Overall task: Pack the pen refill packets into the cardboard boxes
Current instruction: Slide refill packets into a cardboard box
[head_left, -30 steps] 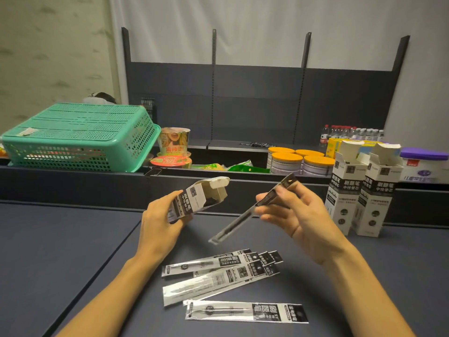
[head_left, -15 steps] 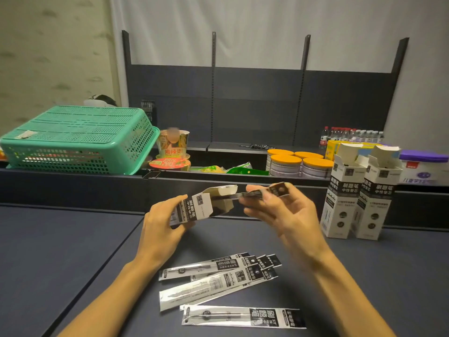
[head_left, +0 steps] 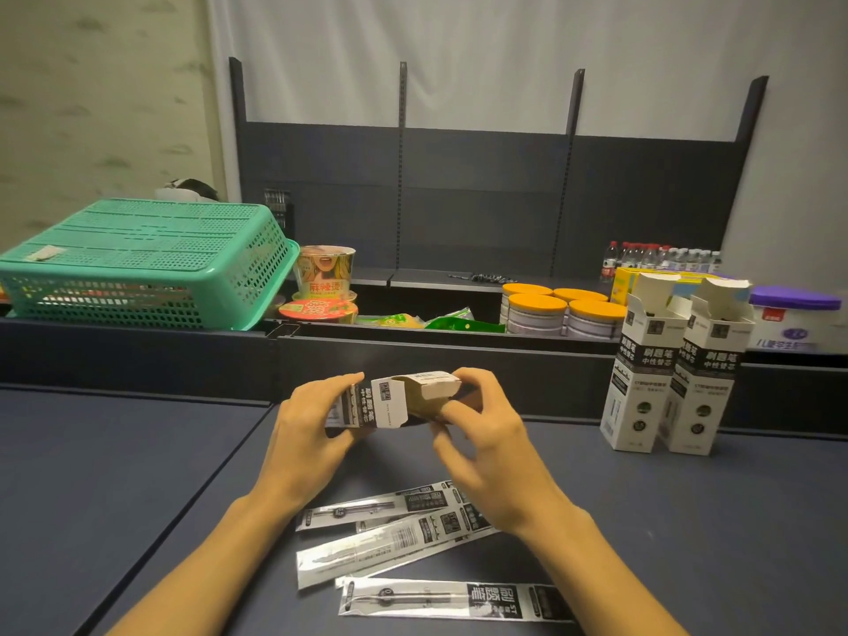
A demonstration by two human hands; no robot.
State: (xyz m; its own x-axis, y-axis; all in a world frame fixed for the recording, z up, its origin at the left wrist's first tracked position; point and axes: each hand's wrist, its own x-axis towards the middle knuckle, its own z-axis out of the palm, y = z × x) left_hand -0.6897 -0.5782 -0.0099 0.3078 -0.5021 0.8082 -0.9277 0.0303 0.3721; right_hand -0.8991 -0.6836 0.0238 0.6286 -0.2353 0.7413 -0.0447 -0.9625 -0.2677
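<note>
Box in hand: a white-and-black cardboard box [head_left: 390,401], flap open, was held lying sideways above the surface [head_left: 137,475].
Fingers: it was gripped by the left hand [head_left: 307,433]; its open end was pinched by the right hand [head_left: 482,442].
Packets: refill packets [head_left: 399,539] lay fanned toward the near edge.
Nearby: two upright boxes [head_left: 674,374] stood at the far right edge.

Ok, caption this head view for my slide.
Both hands hold a cardboard box above loose refill packets on the table.

box [head_left: 390,401] contents: hidden | right hand [head_left: 486,447]: covers packets' [head_left: 390,543] right ends | forearms: cut off at bottom edge
</note>
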